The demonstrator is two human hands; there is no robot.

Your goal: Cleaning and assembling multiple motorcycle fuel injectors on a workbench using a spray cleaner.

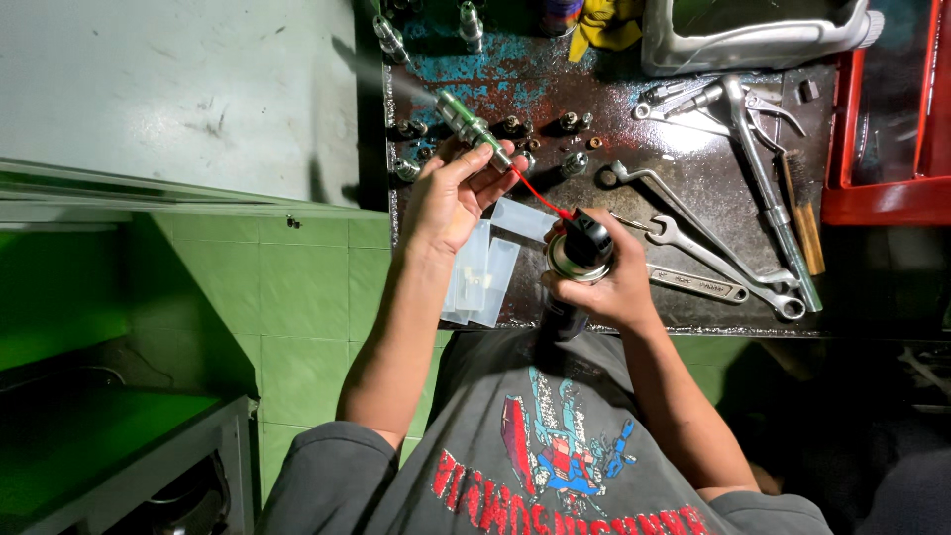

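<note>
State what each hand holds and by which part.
The left hand grips a small metal fitting by its lower end, fingers around it. The right hand wraps the spray can near its top.

My left hand (448,203) holds a metal fitting (474,129) over the worktop (693,188) while my right hand (609,287) grips a spray can (575,272).

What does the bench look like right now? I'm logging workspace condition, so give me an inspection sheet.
Surface: dark workbench, wet-looking, blue paint worn off in patches.
Job's things: metal injector-like part in the left hand; spray can in the right hand, its red straw meeting the part.
Clutter: wrenches, pliers, small fittings, clear plastic sleeves, yellow rag.
Grips: both closed on their items.
Cables: nothing seen.
Surroundings: green tiled floor, red tray, grey tub.
</note>
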